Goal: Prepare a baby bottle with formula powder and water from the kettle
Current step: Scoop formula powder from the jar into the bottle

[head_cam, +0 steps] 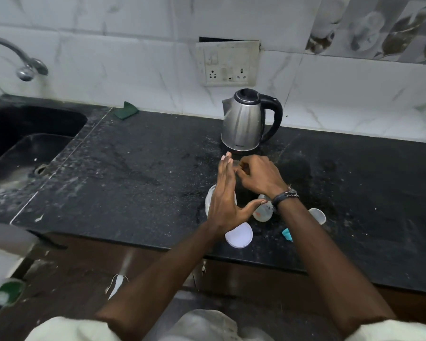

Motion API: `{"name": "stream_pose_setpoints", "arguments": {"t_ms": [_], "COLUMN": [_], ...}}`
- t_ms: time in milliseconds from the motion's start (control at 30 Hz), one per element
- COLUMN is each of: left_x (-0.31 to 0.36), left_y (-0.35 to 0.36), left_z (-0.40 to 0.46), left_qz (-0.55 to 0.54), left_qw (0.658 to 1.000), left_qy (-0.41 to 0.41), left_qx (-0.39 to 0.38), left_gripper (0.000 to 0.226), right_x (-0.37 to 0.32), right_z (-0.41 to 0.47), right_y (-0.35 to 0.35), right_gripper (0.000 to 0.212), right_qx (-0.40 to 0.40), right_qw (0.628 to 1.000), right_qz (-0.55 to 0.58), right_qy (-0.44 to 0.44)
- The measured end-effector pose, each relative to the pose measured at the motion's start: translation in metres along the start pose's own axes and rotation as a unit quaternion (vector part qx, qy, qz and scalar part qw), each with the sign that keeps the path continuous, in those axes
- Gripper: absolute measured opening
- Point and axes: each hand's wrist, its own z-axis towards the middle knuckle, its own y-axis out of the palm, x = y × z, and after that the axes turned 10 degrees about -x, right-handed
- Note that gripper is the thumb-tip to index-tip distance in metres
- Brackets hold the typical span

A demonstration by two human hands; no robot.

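My left hand (pixel 225 195) is held flat with fingers straight, above a white formula tub (pixel 209 199) that it mostly hides. My right hand (pixel 258 177) is curled, its fingertips pinched on what looks like a small translucent scoop (pixel 238 164) against my left fingers. The clear baby bottle (pixel 264 214) stands uncapped just below my right wrist. The tub's white lid (pixel 239 235) lies flat near the counter's front edge. A steel kettle (pixel 245 121) with a black handle stands behind my hands by the wall.
A clear bottle cap (pixel 318 215) and a teal bottle piece (pixel 287 234) lie to the right of the bottle. The black counter (pixel 133 173) is dusted with powder. A sink (pixel 27 143) with a tap (pixel 25 67) is at the left, and a green cloth (pixel 126 110) lies by the wall.
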Motion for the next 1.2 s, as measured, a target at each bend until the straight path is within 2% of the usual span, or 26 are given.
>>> {"name": "stream_pose_setpoints", "arguments": {"t_ms": [167,233,300,433,533,733,1200], "left_x": [-0.019,-0.031,-0.041,-0.054,-0.057,-0.055,-0.053], "left_y": [-0.019,-0.022,-0.024,-0.022,-0.019,-0.014,-0.014], "left_z": [-0.016,-0.026,-0.038,-0.053,-0.055,-0.057,-0.059], "left_qz": [-0.015,-0.025,-0.033,-0.052,-0.077,-0.114,-0.112], "left_qw": [0.996,0.994,0.99,0.971,0.958,0.962,0.959], "left_qy": [-0.077,-0.102,-0.135,-0.213,-0.253,-0.235,-0.252], "left_qx": [0.041,0.028,-0.017,-0.096,-0.11,-0.086,-0.067], "left_gripper": [0.131,0.133,0.138,0.147,0.143,0.097,0.098], "right_x": [-0.015,-0.018,-0.021,-0.032,-0.04,-0.047,-0.052], "right_z": [0.012,0.017,0.02,0.024,0.026,0.031,0.036], "right_y": [0.009,0.015,0.022,0.032,0.037,0.04,0.044], "right_gripper": [0.008,0.007,0.007,0.038,0.047,0.047,0.046], "right_qx": [-0.056,-0.113,-0.169,-0.221,-0.248,-0.296,-0.309], "right_qw": [0.998,0.993,0.984,0.952,0.929,0.915,0.915], "right_qz": [0.01,-0.014,-0.057,-0.214,-0.274,-0.275,-0.256], "right_qy": [-0.021,-0.018,-0.01,0.0,0.004,0.017,0.031]}}
